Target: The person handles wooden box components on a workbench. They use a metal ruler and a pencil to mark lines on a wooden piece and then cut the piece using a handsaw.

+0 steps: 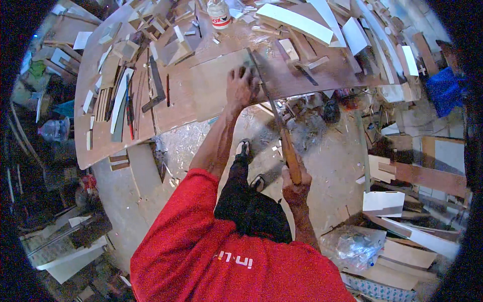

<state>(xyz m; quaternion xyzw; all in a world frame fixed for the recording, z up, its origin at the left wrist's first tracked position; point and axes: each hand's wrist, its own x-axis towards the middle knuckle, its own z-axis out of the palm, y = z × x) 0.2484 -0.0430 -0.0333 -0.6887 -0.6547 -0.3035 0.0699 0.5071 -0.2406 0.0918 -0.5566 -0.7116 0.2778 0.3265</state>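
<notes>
My left hand (242,89) lies on a thin light-brown board (209,83) at the table's front edge, its fingers apart and pressing down. Beside those fingers, along the board's right side, runs the long narrow blade of a hand saw (272,106), seen almost edge-on. Its brown wooden handle slants toward me past the table edge, and my right hand (296,182) is wrapped round the end of it. The blade's teeth cannot be made out. Left of the board rest a dark try square (155,85) and a thin dark-red stick (168,90).
The wooden table (143,118) carries many offcuts, white strips (294,23) and a white container (219,14) at the back. Wood scraps and a clear plastic bag (357,246) lie at the right. Shavings litter the floor (322,196) round my feet.
</notes>
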